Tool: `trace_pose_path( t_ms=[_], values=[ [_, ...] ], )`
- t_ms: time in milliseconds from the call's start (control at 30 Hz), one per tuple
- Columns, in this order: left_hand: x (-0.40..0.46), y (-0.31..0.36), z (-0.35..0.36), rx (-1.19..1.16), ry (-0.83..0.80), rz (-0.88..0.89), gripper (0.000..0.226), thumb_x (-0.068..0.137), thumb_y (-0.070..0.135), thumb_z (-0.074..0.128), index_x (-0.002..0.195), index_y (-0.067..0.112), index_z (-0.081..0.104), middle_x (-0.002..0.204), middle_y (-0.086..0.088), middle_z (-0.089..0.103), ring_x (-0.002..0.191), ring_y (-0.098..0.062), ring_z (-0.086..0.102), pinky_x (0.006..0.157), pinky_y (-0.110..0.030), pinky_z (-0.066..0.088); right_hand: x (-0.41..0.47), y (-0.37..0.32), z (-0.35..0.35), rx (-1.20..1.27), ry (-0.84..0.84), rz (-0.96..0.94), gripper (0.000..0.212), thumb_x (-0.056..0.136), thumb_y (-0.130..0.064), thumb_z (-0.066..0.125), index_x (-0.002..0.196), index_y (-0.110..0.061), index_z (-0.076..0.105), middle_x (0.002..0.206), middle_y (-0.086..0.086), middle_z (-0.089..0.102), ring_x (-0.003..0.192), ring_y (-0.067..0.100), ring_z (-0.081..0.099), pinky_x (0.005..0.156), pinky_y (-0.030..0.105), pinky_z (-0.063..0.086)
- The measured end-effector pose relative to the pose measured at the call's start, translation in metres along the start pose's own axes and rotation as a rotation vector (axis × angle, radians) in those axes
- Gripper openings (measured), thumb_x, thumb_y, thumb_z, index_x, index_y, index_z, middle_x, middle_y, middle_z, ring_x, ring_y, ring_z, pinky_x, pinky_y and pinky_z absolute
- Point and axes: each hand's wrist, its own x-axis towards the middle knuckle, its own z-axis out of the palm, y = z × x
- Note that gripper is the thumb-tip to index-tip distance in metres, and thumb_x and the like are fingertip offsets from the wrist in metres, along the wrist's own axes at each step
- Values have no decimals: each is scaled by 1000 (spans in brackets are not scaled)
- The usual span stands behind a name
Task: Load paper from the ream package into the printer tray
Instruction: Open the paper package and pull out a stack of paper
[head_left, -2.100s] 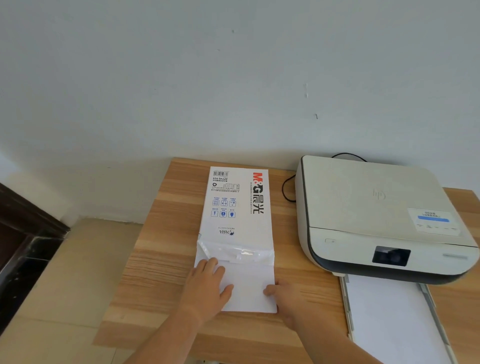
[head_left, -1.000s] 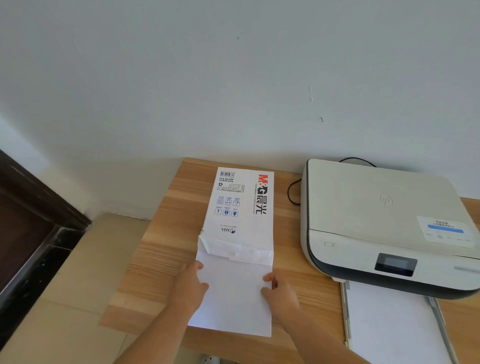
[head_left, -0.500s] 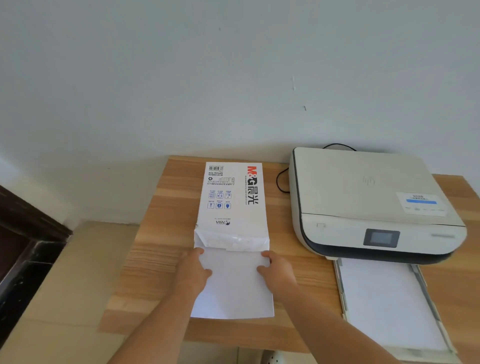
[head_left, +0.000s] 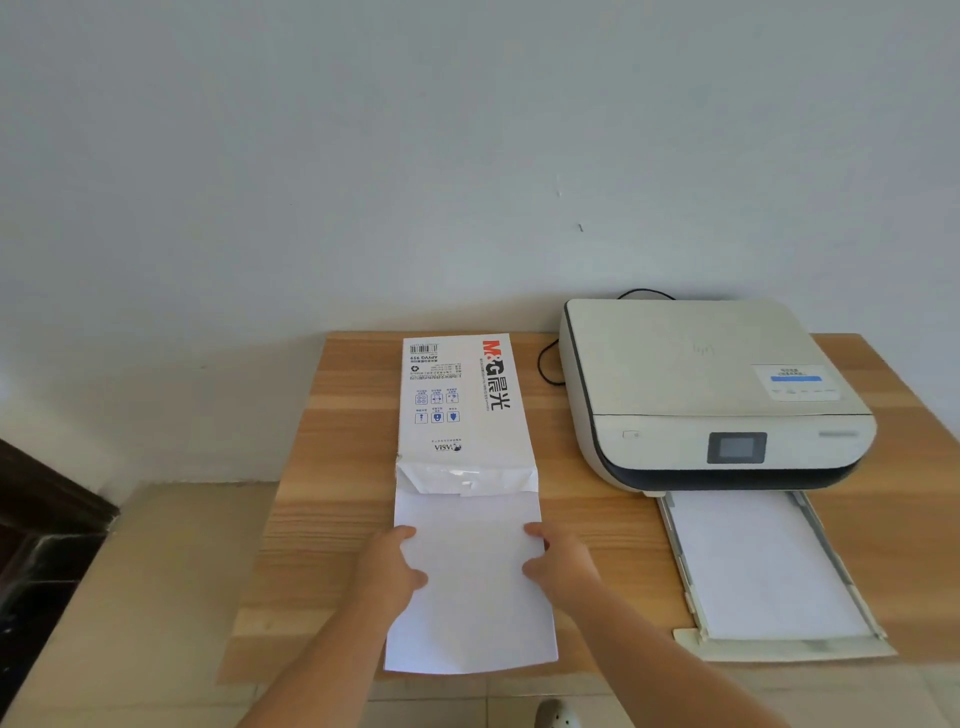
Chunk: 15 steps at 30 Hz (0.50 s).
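At centre frame the left hand (head_left: 390, 569) and right hand (head_left: 560, 564) each pinch a long edge of the paper stack (head_left: 470, 587), which sticks halfway out of the torn M&G ream package (head_left: 460, 410) and overhangs the wooden table (head_left: 332, 493). With such light side grips (thumbs on top, fingers hidden underneath) the sheets could sag, fan or slide apart when they come free. The printer tray (head_left: 769, 642), lower right, already holds paper, so adding too many might overfill it and jam

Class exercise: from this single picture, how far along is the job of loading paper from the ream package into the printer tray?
Done: the ream package is torn open and the printer tray is pulled out, with white paper already lying in it. In hand: the left hand and right hand grip the sides of a paper stack partly drawn from the package. Left: free the stack and place it in the tray.
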Motion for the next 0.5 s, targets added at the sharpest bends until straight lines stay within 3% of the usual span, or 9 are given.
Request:
trace_pose_path(
  t_ms=[200, 300, 433, 500],
  values=[
    [-28, -7, -4, 4, -20, 31, 70, 73, 4, 78, 135, 14, 49, 134, -10, 48, 104, -21, 53, 82, -29, 49, -29, 6, 2, 4, 6, -16, 59, 85, -2, 56, 139, -25, 47, 128, 2, 54, 96, 15, 56, 61, 15, 45],
    [-43, -8, -7, 17, -18, 56, 70, 73, 5, 78, 135, 14, 48, 137, -9, 45, 114, -22, 51, 84, -25, 46, -43, 7, 2, 23, 3, -18, 59, 84, -1, 56, 138, -24, 48, 119, -1, 53, 95, 15, 55, 57, 13, 43],
    [-62, -10, -12, 19, -15, 78, 71, 71, 6, 79, 135, 14, 48, 137, -7, 45, 117, -22, 50, 89, -27, 46, -62, 8, 1, 46, -15, -17, 58, 85, -1, 55, 138, -22, 48, 119, 0, 51, 98, 17, 55, 60, 17, 45],
    [-70, -10, -15, 8, -20, 86, 73, 69, 7, 80, 135, 13, 49, 137, -7, 45, 118, -23, 50, 94, -30, 47, -70, 6, 0, 52, -25, -24, 57, 85, 0, 55, 138, -21, 48, 128, 3, 52, 102, 19, 55, 71, 22, 48]
  ],
)
